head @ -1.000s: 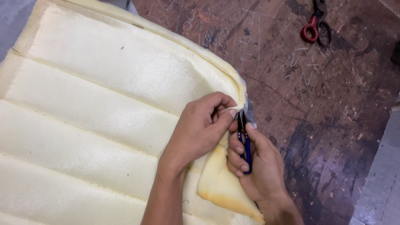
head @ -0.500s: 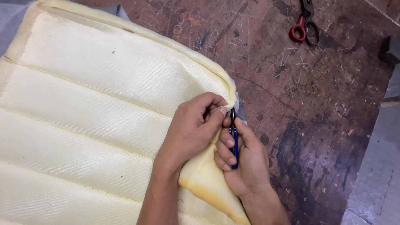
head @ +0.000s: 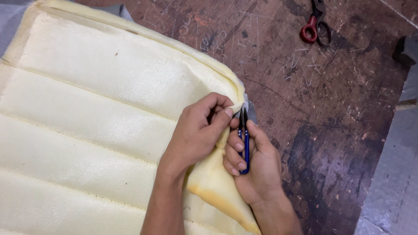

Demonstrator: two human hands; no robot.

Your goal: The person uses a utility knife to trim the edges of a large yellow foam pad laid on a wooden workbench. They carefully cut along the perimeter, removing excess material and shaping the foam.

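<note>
Lifted slightly, right hand (head: 254, 163) holds blue snips (head: 244, 141) beside left hand (head: 196, 132).

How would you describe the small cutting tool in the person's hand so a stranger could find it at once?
Start at the big pale yellow quilted foam pad on the scratched brown table. At its right corner, pinched by the left hand, the right hand holds the thread snips. They are small and blue-handled with short dark blades, unlike the large red-handled scissors lying apart at the table's far edge.
</note>
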